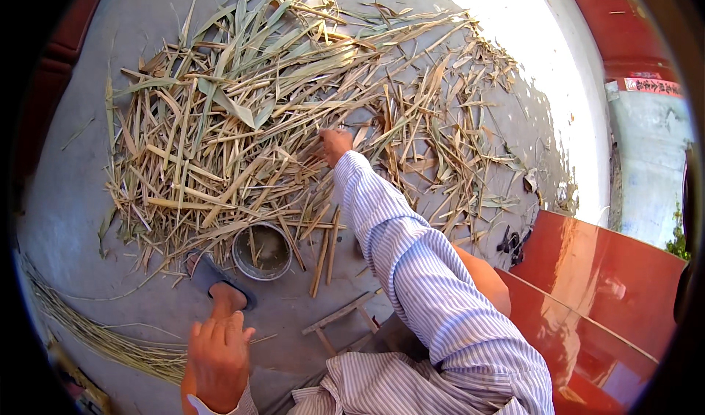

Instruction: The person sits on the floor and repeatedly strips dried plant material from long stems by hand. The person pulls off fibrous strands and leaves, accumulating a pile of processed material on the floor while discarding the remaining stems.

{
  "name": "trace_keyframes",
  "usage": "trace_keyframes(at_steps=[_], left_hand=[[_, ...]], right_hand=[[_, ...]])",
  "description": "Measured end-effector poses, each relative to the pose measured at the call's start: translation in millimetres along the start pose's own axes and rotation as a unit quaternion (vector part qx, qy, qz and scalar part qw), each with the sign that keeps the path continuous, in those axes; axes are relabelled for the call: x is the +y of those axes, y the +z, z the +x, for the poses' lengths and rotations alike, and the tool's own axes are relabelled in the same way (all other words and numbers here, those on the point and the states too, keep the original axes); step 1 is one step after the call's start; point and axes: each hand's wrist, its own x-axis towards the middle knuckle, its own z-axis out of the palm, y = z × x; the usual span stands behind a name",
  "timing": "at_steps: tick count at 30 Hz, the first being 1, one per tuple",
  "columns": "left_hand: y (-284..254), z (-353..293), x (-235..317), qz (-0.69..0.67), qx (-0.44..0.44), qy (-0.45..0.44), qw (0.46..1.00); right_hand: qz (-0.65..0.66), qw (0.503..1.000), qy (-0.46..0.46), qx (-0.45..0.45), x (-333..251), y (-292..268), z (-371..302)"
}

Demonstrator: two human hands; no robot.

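Observation:
A wide heap of dry reed-like stalks and leaves (198,172), tan with some grey-green blades, covers the floor before me. My right hand (337,145) reaches into the middle of the heap, its fingers closed; what they grip is too small to tell. Close to my body at the lower left, my left hand (219,356) hangs with its back showing, fingers stretched forward and thumb apart, nothing seen in it. Between the heap and my foot stands a round metal pot (286,266) with murky water and a piece of stalk inside.
A bundle of long thin stems (110,341) lies at the lower left. My foot in a dark slipper (211,274) is beside the pot. A low wooden frame (338,316) sits near my legs. Glossy red panels (587,290) stand on the right. Sunlit floor (543,40) shows at upper right.

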Motion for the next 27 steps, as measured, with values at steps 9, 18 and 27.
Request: trace_keyframes(at_steps=[9,18,27], left_hand=[[-17,-16,2,0.03,0.155,-0.001,0.987],[-54,11,20,0.152,0.437,0.071,0.884],[-76,27,32,0.181,0.404,0.005,0.897]], right_hand=[[0.419,0.899,-0.082,-0.1,-223,-17,-152],[0.243,0.904,-0.079,-0.343,-205,-14,-319],[0.191,0.906,-0.1,-0.365,-186,-5,-367]])
